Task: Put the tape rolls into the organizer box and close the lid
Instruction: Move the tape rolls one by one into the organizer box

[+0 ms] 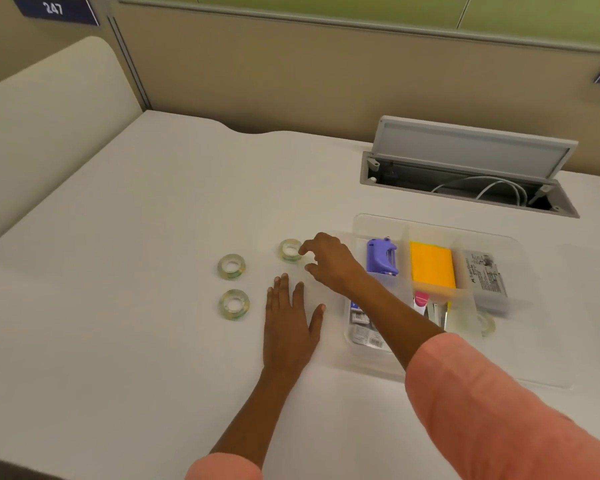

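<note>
Three clear tape rolls lie flat on the white desk: one at the far right point(290, 250), one to its left point(231, 266), one nearer me point(234, 304). My right hand point(329, 261) hovers beside the far right roll, fingers spread, its fingertips just short of the roll's right edge. Flat on the desk, palm down, rests my left hand point(290, 320), right of the near roll, holding nothing. The clear organizer box point(499, 237) stands open at the right; another tape roll point(486, 323) lies in its near right compartment. I cannot make out the box's lid.
The box holds a purple tool point(381, 256), an orange pad point(432, 266), a grey printed pack point(485, 277) and small packets point(362, 327). Behind it an open cable hatch point(465, 181) is set into the desk. A beige partition runs along the back.
</note>
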### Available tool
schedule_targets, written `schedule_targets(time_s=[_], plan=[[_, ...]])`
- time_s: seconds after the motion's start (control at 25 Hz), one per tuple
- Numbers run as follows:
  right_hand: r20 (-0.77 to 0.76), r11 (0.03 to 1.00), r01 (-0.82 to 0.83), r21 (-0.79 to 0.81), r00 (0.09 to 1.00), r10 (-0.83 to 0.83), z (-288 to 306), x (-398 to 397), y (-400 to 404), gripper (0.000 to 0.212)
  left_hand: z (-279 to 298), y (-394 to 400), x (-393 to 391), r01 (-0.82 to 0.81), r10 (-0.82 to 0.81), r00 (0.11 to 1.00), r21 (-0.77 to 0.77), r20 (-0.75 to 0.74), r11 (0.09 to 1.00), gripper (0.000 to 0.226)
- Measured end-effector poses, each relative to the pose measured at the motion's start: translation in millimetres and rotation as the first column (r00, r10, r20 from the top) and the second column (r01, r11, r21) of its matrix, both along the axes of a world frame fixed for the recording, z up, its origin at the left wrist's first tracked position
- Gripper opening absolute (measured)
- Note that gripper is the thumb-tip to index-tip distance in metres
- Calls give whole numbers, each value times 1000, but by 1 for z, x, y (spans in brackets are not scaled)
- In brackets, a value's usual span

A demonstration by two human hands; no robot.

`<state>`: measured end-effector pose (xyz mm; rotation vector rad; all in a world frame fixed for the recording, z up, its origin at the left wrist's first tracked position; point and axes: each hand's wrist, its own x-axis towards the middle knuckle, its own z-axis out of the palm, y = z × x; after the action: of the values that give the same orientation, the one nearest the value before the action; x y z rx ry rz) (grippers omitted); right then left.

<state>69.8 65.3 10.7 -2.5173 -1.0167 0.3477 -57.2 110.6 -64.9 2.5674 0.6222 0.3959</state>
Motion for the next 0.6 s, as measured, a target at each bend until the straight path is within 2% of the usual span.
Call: schedule_targets(time_s=[0.2,0.36,0.48,0.6], plan=[[53,996,-19,-91,998,24,-17,5,15,37,0,-1,1,-10,10,1000,30,-3,999,55],[134,986,-7,-168,991,30,-22,4,19,33,-3,-1,3,-21,21,1000,-16,-8,1000,57],[114,990,61,-125,992,-47,-19,4,18,25,-3,-2,3,-18,18,1000,1,4,1000,54],[-16,990,137,23,990,-137,-6,3,13,24,-2,-1,3,-15,15,1000,-18,4,1000,56]])
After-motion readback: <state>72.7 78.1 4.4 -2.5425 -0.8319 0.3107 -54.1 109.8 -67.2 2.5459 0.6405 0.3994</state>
